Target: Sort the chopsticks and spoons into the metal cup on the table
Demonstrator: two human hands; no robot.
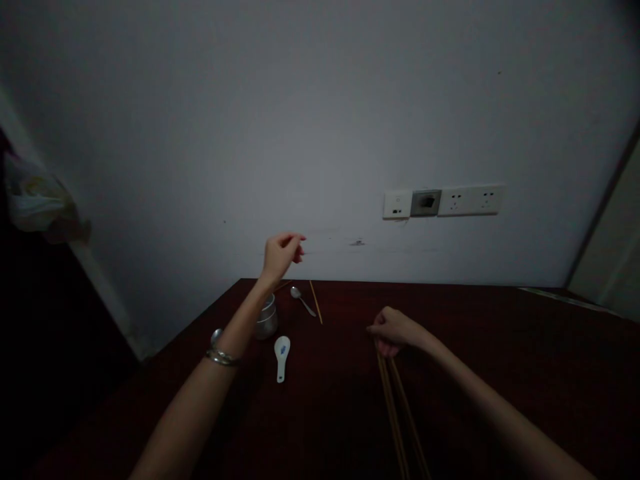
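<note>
My left hand (281, 255) is raised in front of the wall, above the far left of the table. Its fingers are loosely curled in, and nothing shows in them. Below it a metal cup (267, 319) is partly covered by my forearm. My right hand (393, 331) is closed round the upper ends of several wooden chopsticks (391, 407), which slant down toward the near edge of the view. Between the hands, a white soup spoon (282, 357) with a blue mark, a metal spoon (302, 300) and a single chopstick (316, 302) lie on the table.
The dark red table (465, 333) meets a pale wall (320, 120) at its back edge. Another metal spoon (217, 335) shows beside my left wrist. Sockets (469, 200) sit on the wall, and a plastic bag (37, 197) hangs at the left.
</note>
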